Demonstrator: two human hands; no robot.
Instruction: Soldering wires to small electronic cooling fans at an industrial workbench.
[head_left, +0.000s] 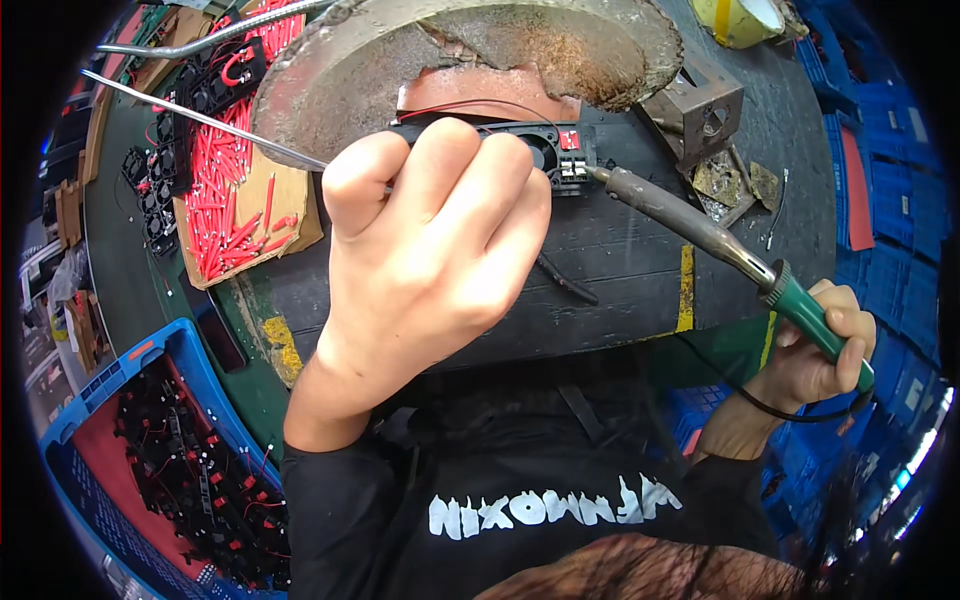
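My left hand (430, 250) is closed, knuckles up, over the left part of a black plastic fan module (584, 140). What its fingertips pinch is hidden behind the hand. The module's right end shows part of a round fan, a small red piece and a few shiny metal contacts (572, 173). In my right hand (812, 365) is a soldering iron (690, 225), gripped by its green handle. Its tip points left, at or very near those contacts; I cannot tell if it touches. A thin metal rod (200, 112) runs in from the upper left and passes behind my left hand.
A worn round shield (340, 95) overhangs the black bench. At left, a cardboard tray (310, 225) holds many red pieces. A blue crate (75, 425) of fan modules stands lower left. A metal bracket (705, 110) lies right of the module; blue bins (895, 180) line the right.
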